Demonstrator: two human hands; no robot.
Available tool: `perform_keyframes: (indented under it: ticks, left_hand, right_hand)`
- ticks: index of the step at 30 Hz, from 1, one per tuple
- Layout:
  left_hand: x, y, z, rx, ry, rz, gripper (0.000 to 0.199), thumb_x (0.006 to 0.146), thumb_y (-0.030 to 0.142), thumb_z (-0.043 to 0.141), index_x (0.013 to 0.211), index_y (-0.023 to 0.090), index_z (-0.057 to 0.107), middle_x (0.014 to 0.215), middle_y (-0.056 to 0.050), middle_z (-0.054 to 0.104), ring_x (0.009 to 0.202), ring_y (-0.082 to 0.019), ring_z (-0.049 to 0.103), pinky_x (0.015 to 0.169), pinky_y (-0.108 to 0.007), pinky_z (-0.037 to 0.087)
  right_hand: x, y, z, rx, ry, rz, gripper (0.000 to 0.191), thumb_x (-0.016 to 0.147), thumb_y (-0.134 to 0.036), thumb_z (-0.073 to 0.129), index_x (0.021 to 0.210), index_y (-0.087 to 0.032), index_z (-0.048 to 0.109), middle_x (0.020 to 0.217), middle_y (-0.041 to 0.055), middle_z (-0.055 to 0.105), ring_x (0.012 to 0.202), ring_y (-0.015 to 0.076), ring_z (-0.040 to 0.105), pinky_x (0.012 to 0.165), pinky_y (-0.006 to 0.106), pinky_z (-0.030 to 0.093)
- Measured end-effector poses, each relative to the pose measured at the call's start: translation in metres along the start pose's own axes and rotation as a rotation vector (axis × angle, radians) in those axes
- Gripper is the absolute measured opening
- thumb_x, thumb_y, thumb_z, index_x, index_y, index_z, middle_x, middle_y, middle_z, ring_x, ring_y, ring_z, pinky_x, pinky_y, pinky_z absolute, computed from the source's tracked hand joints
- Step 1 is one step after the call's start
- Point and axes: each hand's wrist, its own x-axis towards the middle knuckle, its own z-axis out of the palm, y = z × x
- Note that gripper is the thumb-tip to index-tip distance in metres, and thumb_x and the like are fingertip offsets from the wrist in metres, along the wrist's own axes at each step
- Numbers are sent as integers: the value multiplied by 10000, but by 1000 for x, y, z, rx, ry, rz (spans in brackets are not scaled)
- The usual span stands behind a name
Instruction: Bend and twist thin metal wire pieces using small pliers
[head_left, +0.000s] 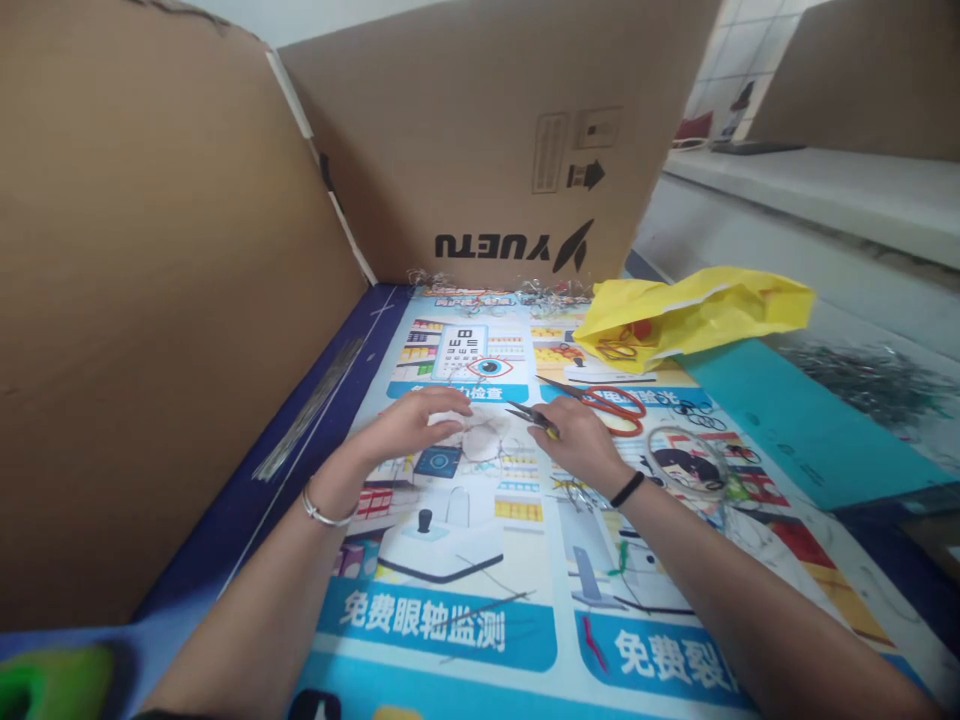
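Note:
My right hand is closed around a small pair of pliers with dark pointed jaws and yellow on the handle. The jaws point left, towards my left hand. Its thumb and fingers are bent close together, and whatever is between them is too fine to make out. Thin wires lie on the printed sheet between my hands, faint against the picture. Just beyond my right hand lie scissors with orange-red handles, their blades pointing left. A clear round ring, like a roll of tape, lies to the right of that hand.
Cardboard walls stand at the left and the back. A bundle of straight wires lies at left. A yellow bag stands back right, beside a teal sheet and a silvery wire heap. More tangled wire lines the back wall.

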Motion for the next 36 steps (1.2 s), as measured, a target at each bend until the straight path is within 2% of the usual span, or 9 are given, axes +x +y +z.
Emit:
perform_keyframes:
  ticks: [3, 5, 7, 9, 13, 16, 21, 26, 36]
  left_hand:
    - [-11, 4, -31, 27, -148, -142, 200, 807, 269, 497, 903, 193, 655, 945, -36, 669, 854, -143, 594, 749, -245, 435]
    - [-20, 3, -41, 90, -268, -242, 172, 763, 250, 523, 837, 195, 668, 840, -14, 679, 739, -129, 588, 654, -220, 406]
    - [-28, 0, -41, 176, -381, -314, 131, 709, 224, 550, 757, 196, 668, 747, 0, 673, 650, -122, 565, 575, -214, 360]
    - [-34, 0, -32, 298, -440, -350, 95, 667, 189, 552, 659, 181, 646, 656, -8, 646, 580, -125, 530, 517, -225, 309]
    - [-38, 9, -11, 515, -425, -394, 151, 684, 131, 477, 631, 152, 617, 658, -65, 633, 564, -149, 516, 490, -252, 270]
    - [-39, 15, -5, 548, -441, -419, 181, 715, 117, 448, 644, 141, 612, 709, -95, 646, 599, -160, 535, 519, -259, 303]
    - [-45, 4, -5, 417, -438, -382, 185, 706, 129, 436, 607, 154, 590, 634, -53, 615, 557, -133, 508, 521, -242, 313]
    - [-50, -5, -7, 328, -359, -303, 165, 708, 154, 435, 636, 178, 582, 651, -29, 606, 580, -134, 502, 507, -237, 280]
    - [-43, 15, -16, 197, -172, -310, 90, 787, 211, 393, 750, 192, 473, 640, 25, 518, 560, -107, 437, 521, -221, 281]
  right_hand:
    - [0, 1, 0, 0, 4, -30, 213, 794, -309, 532, 926, -176, 634, 833, 60, 616, 828, 198, 550, 752, 289, 401]
    - [0, 2, 1, 4, 0, -43, 214, 794, -312, 529, 917, -172, 634, 822, 58, 617, 816, 198, 554, 741, 289, 404]
    - [1, 3, 1, 2, -8, -46, 217, 798, -312, 523, 918, -169, 633, 817, 56, 618, 800, 197, 558, 726, 287, 407]
    - [1, 3, 1, 1, -12, -44, 222, 801, -314, 519, 923, -167, 633, 824, 57, 620, 793, 195, 561, 715, 285, 409]
    - [2, 3, 1, -3, -14, -57, 224, 805, -318, 516, 921, -167, 635, 817, 57, 616, 798, 196, 556, 719, 283, 406]
    - [2, 2, 0, 0, -17, -60, 219, 806, -312, 514, 922, -168, 633, 799, 51, 608, 789, 191, 548, 717, 278, 398]
    - [2, 2, -1, 3, -35, -20, 187, 793, -316, 532, 886, -187, 632, 775, 38, 598, 772, 183, 541, 695, 268, 385]
    - [1, -1, -4, 7, -31, -3, 184, 796, -312, 529, 882, -189, 635, 784, 42, 600, 778, 185, 536, 697, 271, 380]
    - [2, -4, -9, 126, -11, 22, 167, 791, -290, 534, 851, -179, 643, 796, 51, 604, 785, 184, 539, 702, 280, 392]
